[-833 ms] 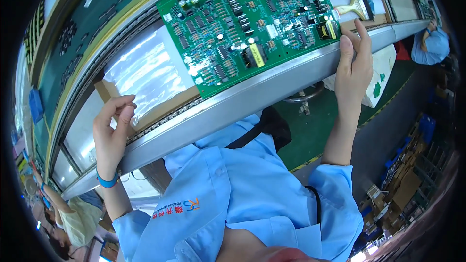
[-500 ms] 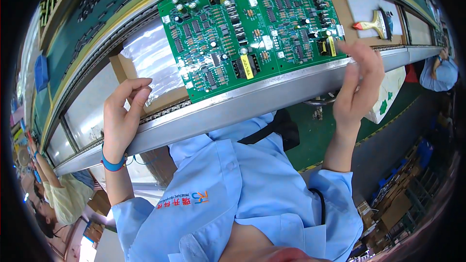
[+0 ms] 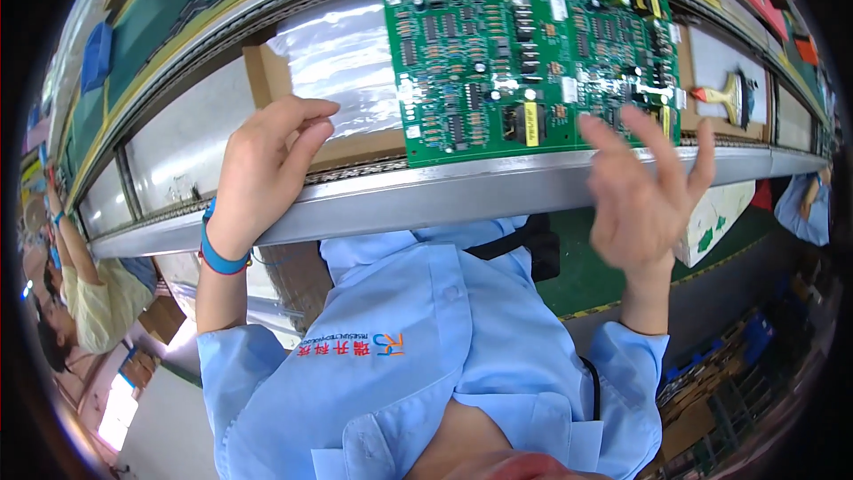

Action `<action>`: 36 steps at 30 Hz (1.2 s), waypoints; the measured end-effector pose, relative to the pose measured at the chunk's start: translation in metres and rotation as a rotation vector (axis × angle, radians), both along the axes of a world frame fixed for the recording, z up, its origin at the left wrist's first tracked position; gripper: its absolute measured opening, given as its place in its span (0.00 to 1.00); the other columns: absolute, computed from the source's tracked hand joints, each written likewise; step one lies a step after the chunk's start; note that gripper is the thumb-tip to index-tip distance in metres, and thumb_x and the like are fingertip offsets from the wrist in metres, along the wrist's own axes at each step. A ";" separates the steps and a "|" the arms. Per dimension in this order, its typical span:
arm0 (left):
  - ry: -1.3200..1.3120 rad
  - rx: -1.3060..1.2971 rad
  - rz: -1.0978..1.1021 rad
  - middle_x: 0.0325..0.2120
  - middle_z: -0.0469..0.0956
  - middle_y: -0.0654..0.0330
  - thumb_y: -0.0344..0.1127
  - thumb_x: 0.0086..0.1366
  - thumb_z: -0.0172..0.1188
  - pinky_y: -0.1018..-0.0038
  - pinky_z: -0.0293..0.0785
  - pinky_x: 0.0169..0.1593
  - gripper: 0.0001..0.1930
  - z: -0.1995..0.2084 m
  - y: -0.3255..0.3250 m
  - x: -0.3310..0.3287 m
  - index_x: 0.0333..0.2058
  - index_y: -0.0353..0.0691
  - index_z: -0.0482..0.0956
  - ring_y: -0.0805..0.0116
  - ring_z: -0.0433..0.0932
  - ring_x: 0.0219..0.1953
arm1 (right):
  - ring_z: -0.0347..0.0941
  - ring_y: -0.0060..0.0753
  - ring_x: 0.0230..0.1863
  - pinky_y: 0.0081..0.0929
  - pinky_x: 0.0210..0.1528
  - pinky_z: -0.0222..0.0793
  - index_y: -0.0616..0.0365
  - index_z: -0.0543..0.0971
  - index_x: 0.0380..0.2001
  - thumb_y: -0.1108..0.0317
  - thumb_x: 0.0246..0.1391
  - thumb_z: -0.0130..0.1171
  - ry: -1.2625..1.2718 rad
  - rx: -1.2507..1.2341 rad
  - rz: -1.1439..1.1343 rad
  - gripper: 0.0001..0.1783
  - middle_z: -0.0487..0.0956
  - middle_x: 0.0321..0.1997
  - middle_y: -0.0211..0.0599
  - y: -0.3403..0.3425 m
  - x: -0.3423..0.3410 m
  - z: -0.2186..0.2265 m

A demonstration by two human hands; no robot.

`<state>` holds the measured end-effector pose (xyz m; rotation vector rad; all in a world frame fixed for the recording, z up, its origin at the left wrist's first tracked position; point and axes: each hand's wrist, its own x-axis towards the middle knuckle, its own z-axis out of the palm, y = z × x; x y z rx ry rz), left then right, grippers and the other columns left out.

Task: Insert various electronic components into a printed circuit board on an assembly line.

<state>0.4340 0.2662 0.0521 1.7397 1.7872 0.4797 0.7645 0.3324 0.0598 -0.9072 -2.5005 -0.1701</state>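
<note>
Left hand (image 3: pixel 267 164): fingers loosely curled, thumb just apart, nothing visible held. Right hand (image 3: pixel 635 209): fingers spread, blurred; contact unclear. Green rectangular component-filled circuit board (image 3: pixel 533 62) extends beyond right fingertips, right of left's; long grey metal rail (image 3: pixel 471 187) along its near edge presumably supports it.

Workshop: looks set up for electronics assembly
Metal rail (image 3: pixel 480 187): runs beneath a populated circuit board (image 3: pixel 538 71)
Green tabletop (image 3: pixel 151 52): strewn with loose dark components (image 3: pixel 213 2)
Floor (image 3: pixel 569 258): edged with striped tape (image 3: pixel 582 312)
Co-workers (image 3: pixel 107 307): spaced left and right
</note>
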 end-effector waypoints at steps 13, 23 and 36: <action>0.053 0.104 -0.104 0.31 0.81 0.56 0.30 0.62 0.60 0.66 0.70 0.42 0.07 0.001 0.003 0.004 0.39 0.39 0.81 0.57 0.79 0.34 | 0.77 0.35 0.51 0.62 0.68 0.47 0.52 0.72 0.30 0.55 0.55 0.60 0.106 -0.336 0.312 0.14 0.83 0.39 0.29 -0.001 -0.061 -0.009; 0.030 0.163 -0.104 0.31 0.81 0.57 0.29 0.61 0.61 0.66 0.70 0.41 0.06 0.000 0.002 0.003 0.38 0.39 0.81 0.56 0.78 0.34 | 0.77 0.37 0.51 0.56 0.68 0.51 0.53 0.76 0.34 0.66 0.45 0.67 0.182 -0.197 0.218 0.13 0.84 0.38 0.29 0.030 -0.083 0.003; 0.039 0.088 -0.086 0.32 0.81 0.56 0.25 0.60 0.62 0.67 0.69 0.41 0.06 0.004 0.009 0.005 0.37 0.37 0.81 0.57 0.75 0.33 | 0.75 0.38 0.55 0.58 0.67 0.50 0.54 0.76 0.35 0.68 0.54 0.59 0.160 -0.084 0.095 0.06 0.82 0.44 0.29 0.050 -0.089 -0.011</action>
